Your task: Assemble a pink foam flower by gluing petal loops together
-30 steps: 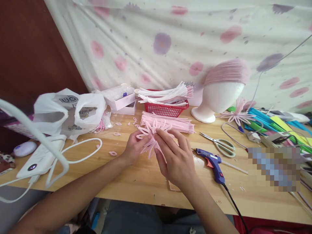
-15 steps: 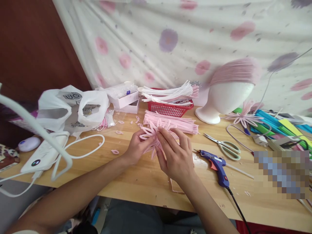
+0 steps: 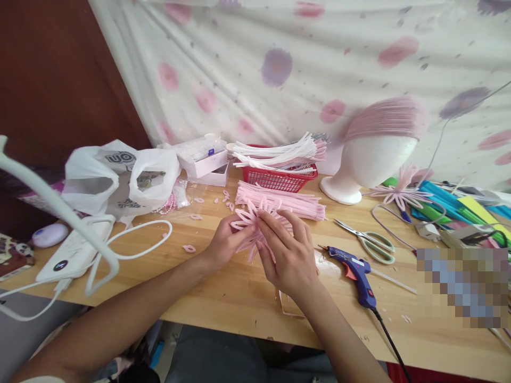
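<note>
Between my two hands is a pink pipe-cleaner flower (image 3: 248,215) with many looped petals, held above the table. My left hand (image 3: 224,239) grips it from the left side, thumb toward its middle. Fingers of my right hand (image 3: 290,254) press on the flower's centre and right side, covering part of it. Just behind lies a bundle of pink pipe cleaners (image 3: 295,203). To the right of my right hand rest a blue glue gun (image 3: 357,271) and scissors (image 3: 371,242). Small pink loops (image 3: 189,248) lie on the wood to the left.
A red basket (image 3: 275,180) of white and pink pipe cleaners stands at the back. Right of it is a white foam head (image 3: 371,159) with pink strands. A plastic bag (image 3: 120,175), a power bank (image 3: 75,250) and a white cable occupy the left. Another pink flower (image 3: 399,194) lies far right.
Hardly anything differs. Both hands stay on the flower in nearly the same pose, and the view has shifted very slightly.
</note>
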Demonstrator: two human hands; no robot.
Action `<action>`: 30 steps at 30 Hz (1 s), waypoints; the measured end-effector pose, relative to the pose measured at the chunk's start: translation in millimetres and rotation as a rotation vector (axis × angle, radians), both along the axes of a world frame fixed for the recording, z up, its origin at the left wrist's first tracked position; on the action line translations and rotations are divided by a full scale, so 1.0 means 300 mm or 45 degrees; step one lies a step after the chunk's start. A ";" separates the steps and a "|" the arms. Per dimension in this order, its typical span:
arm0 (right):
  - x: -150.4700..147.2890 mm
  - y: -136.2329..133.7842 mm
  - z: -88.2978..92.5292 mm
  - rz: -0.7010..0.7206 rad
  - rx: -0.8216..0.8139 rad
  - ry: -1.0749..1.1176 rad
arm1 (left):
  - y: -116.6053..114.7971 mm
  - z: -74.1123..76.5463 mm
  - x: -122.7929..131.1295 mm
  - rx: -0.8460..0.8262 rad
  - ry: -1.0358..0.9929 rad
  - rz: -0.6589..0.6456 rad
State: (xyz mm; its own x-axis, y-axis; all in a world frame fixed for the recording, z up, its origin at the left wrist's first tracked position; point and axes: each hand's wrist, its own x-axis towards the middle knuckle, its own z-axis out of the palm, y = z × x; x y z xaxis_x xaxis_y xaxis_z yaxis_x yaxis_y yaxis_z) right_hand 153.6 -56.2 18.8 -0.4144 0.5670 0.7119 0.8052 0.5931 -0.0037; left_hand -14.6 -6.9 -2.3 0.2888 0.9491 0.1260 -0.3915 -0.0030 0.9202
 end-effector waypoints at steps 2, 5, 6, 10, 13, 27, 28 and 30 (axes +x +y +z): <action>0.004 0.001 0.004 0.015 -0.014 0.012 | -0.001 0.002 0.000 -0.007 0.002 0.011; 0.012 0.002 0.012 0.032 -0.050 0.014 | -0.002 0.007 0.000 -0.018 -0.010 0.029; 0.015 0.003 0.014 0.043 -0.056 0.022 | -0.002 0.008 0.000 -0.021 -0.018 0.036; 0.024 0.005 0.015 0.090 -0.021 0.096 | -0.002 0.017 0.001 -0.032 -0.022 0.075; 0.024 0.006 0.010 0.086 -0.006 0.095 | -0.002 0.023 0.003 -0.037 -0.016 0.057; 0.024 0.018 0.017 0.132 -0.006 0.228 | -0.006 0.038 0.002 -0.082 -0.010 0.053; 0.024 0.019 0.017 0.137 -0.005 0.230 | -0.006 0.040 0.002 -0.092 -0.019 0.053; 0.024 0.020 0.017 0.136 -0.010 0.224 | -0.005 0.042 0.003 -0.125 -0.035 0.041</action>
State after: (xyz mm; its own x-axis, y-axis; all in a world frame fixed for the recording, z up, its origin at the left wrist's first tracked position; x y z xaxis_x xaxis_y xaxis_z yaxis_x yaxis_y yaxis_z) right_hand 160.7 -50.2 23.9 -0.3424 0.5325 0.7741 0.7240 0.6746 -0.1438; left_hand -13.7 -8.5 10.3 0.2558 0.9659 0.0398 -0.4181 0.0734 0.9054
